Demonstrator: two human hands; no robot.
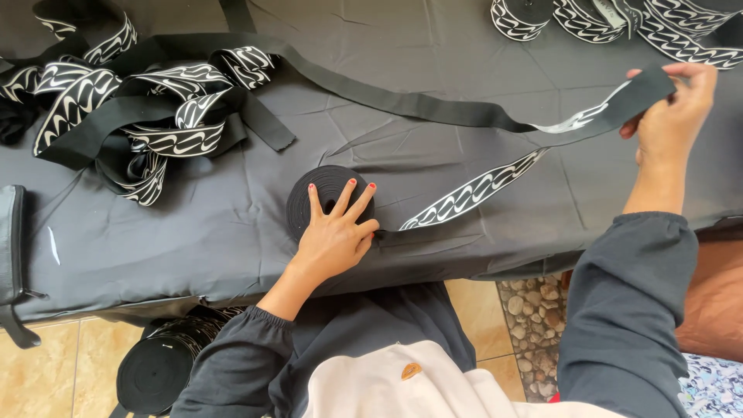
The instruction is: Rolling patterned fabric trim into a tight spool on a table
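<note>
My left hand (334,232) lies flat with fingers spread on a flat black roll of elastic band (313,193) on the dark cloth-covered table (193,240). From the roll a black band with a white pattern (472,190) runs up to the right. My right hand (675,108) pinches that band at its raised end, holding it stretched above the table. The band (387,97) then trails back left across the table into a loose tangled pile (147,108).
More rolled patterned bands (604,19) lie at the table's far right corner. Several black rolls (159,368) sit stacked on the tiled floor below the left edge. A dark bag (9,255) hangs at the left side. Pebbled flooring (534,325) shows by my knee.
</note>
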